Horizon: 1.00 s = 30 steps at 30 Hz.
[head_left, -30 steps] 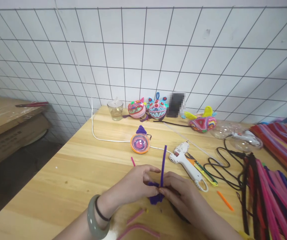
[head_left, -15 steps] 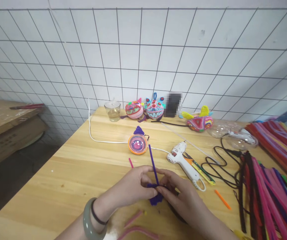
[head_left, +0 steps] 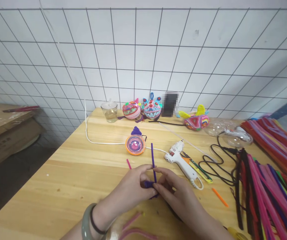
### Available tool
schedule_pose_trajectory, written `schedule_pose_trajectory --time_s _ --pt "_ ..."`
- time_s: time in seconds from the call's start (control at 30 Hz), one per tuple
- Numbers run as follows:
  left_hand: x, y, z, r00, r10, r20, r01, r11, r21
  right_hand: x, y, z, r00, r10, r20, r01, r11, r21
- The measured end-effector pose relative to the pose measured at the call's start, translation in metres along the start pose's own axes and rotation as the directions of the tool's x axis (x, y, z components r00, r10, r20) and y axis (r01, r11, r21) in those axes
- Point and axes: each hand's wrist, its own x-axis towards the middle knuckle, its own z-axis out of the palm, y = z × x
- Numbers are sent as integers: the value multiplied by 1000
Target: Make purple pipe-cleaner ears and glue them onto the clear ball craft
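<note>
Between both hands is a purple pipe cleaner (head_left: 153, 156), its free end standing up and its lower part bent into a small folded piece mostly hidden by the fingers. My left hand (head_left: 135, 183), with a green bangle and a dark band at the wrist, pinches it from the left. From the right, my right hand (head_left: 174, 191) grips the same piece with thumb and fingers. Beyond the hands lies a round orange-rimmed ornament (head_left: 135, 144) with a pink and purple centre, and a purple pipe-cleaner triangle (head_left: 136, 130) sits at its top.
A white glue gun (head_left: 180, 160) lies right of the hands, beside a yellow-handled tool (head_left: 204, 175). Bundles of pipe cleaners (head_left: 265, 186) cover the right side. Finished ornaments (head_left: 152, 108) and a lidded glass (head_left: 109, 111) line the wall. Pink pieces (head_left: 138, 233) lie nearest me.
The upright end of the purple pipe cleaner leans less now. The folded piece below has turned and is more covered by my fingers. The whole view has shifted slightly.
</note>
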Motion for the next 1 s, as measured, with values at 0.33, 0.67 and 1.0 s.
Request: schedule_pose_trajectory --time_s 0.33,0.67,1.0 --pt "0 -6 0 999 7 50 -4 998 -55 1 -1 -2 995 -80 -61 72 990 -117" --pt "1 -7 2 999 -25 40 25 1000 -2 2 -9 -7 993 -101 53 108 983 -146" --pt "-5 1 -3 984 -12 176 57 967 -249 6 3 -27 901 -416 120 433 858 -277"
